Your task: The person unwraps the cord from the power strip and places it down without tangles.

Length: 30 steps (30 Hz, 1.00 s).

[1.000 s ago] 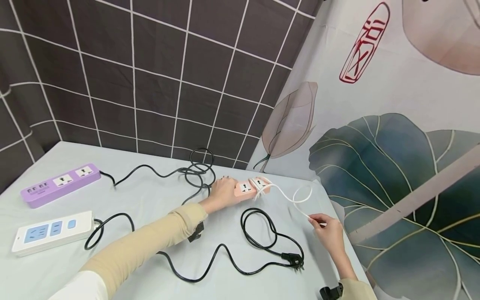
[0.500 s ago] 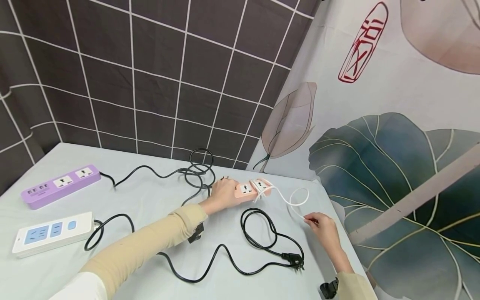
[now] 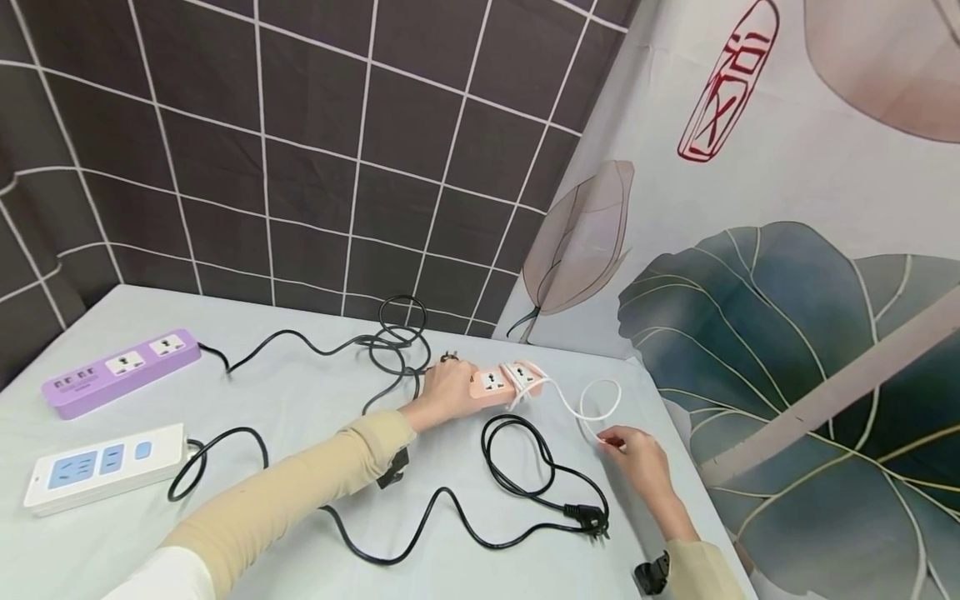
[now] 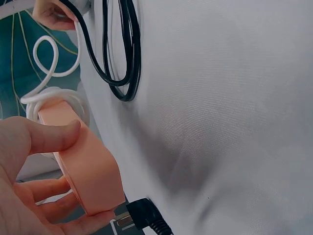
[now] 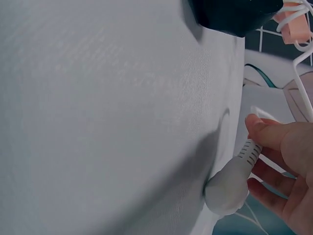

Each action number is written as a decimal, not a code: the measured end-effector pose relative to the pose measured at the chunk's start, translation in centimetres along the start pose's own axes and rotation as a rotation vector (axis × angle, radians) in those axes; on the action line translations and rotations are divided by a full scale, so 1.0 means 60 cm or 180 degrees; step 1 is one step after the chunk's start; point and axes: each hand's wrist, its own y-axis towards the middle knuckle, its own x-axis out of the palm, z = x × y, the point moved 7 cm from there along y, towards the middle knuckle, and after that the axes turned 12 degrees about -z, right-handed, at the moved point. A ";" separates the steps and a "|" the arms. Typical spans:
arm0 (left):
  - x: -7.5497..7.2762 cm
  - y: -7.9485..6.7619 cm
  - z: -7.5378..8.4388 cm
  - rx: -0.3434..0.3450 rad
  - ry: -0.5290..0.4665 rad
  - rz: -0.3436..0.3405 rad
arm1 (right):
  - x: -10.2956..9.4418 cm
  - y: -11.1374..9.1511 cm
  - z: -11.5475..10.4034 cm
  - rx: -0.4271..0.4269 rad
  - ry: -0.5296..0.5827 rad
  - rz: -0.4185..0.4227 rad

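Note:
A peach power strip (image 4: 95, 166) is gripped between the thumb and fingers of my left hand (image 3: 447, 390) toward the back of the table. White cord (image 5: 302, 88) is wrapped round the strip's far end, then runs in a loose loop to my right hand (image 3: 641, 458). In the right wrist view, that hand pinches the cord close behind a rounded white plug (image 5: 227, 188). The plug hangs below the fingertips, beside the table edge; its prongs are hidden. A black plug (image 4: 144, 214) lies just beyond my left fingertips.
A purple power strip (image 3: 123, 372) and a white power strip (image 3: 108, 467) lie at the left. A coiled black cord (image 3: 491, 450) ends in another black plug (image 3: 588, 518) in front of the hands. More black cord (image 3: 393, 342) tangles at the back, against the dark gridded cloth (image 3: 315, 167).
My right hand has moved a little left, toward the peach power strip, carrying the white cord along, and the cord's loop has shifted. My left hand keeps its grip almost in place.

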 end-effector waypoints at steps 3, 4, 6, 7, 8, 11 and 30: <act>-0.001 0.000 0.001 -0.0001 0.0012 -0.0017 | 0.002 0.001 -0.001 0.0001 -0.0004 -0.0036; -0.001 0.000 0.002 0.0000 0.0015 -0.0019 | 0.003 0.001 -0.001 0.0009 0.0001 -0.0046; -0.001 0.001 0.003 0.0005 0.0004 -0.0022 | 0.004 0.001 -0.001 0.0028 0.0031 -0.0067; 0.000 0.001 0.003 0.0011 0.0005 -0.0025 | 0.003 0.002 -0.001 0.0035 0.0050 -0.0076; 0.000 0.001 0.003 0.0016 0.0005 -0.0023 | 0.002 0.002 -0.001 0.0039 0.0075 -0.0072; 0.002 0.002 0.001 0.0010 -0.0005 -0.0011 | -0.011 0.005 -0.008 0.0013 0.0135 0.0004; 0.004 -0.003 0.003 0.0034 -0.0026 0.0031 | -0.114 0.040 -0.173 -0.1090 -0.0141 0.0838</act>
